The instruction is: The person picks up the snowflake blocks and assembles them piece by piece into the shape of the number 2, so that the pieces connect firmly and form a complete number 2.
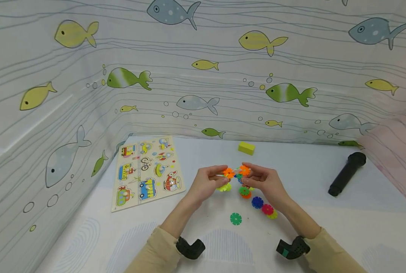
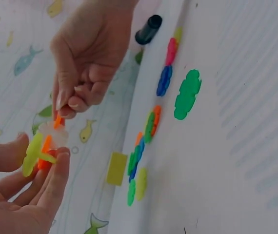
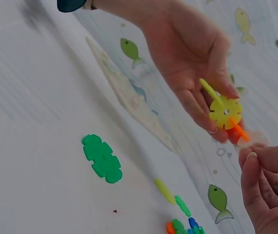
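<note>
Both hands hold a small chain of notched plastic flower discs above the table. My left hand [image 1: 204,184] grips its left end, where a yellow disc [image 2: 31,155] and an orange disc [image 1: 228,173] slot together. A translucent whitish disc [image 2: 55,135] joins on between the hands. With thumb and fingertips, my right hand [image 1: 266,185] pinches another orange disc [image 1: 244,170] at the right end. Below lie loose discs: a green one [image 1: 235,218] nearest me, then a blue one [image 1: 257,202] and a pink one [image 1: 267,209] overlapping a yellow one [image 1: 273,214].
A wooden picture puzzle board [image 1: 158,189] with vehicle pieces lies at left. Toward the back stands a yellow block [image 1: 246,148]. A black cylindrical object [image 1: 347,173] rests at right. More discs [image 1: 244,190] cluster under the hands. Fish-print sheeting [image 1: 230,83] walls the back and sides.
</note>
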The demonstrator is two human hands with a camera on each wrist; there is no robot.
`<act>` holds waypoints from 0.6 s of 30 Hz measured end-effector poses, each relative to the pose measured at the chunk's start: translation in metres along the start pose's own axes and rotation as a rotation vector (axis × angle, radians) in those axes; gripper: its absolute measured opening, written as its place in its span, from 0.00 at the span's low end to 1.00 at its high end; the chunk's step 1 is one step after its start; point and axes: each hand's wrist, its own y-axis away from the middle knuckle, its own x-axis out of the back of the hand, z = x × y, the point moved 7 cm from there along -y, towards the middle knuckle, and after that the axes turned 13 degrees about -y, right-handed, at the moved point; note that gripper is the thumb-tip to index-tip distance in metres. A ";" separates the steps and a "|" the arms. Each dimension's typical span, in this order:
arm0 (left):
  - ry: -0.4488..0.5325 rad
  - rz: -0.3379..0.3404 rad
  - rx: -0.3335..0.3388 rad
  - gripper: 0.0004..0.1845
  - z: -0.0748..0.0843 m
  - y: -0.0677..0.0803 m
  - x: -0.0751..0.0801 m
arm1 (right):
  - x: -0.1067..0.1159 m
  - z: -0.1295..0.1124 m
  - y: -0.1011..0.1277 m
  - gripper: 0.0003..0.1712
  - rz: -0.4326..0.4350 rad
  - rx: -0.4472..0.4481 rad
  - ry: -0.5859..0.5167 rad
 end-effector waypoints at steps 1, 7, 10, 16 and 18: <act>-0.003 -0.001 0.002 0.23 0.000 0.000 0.000 | 0.000 0.000 0.000 0.33 -0.003 0.000 0.002; -0.006 -0.002 0.006 0.24 0.002 0.001 0.001 | 0.004 0.001 -0.002 0.33 0.014 -0.004 -0.005; -0.002 0.000 0.003 0.24 0.003 0.001 0.001 | 0.006 0.002 -0.003 0.30 0.035 -0.013 -0.022; 0.014 -0.029 0.006 0.25 0.002 0.000 -0.001 | 0.007 0.001 -0.003 0.26 0.054 -0.024 -0.075; 0.007 -0.044 0.011 0.26 0.001 0.000 -0.003 | 0.007 0.000 -0.002 0.26 0.057 -0.029 -0.087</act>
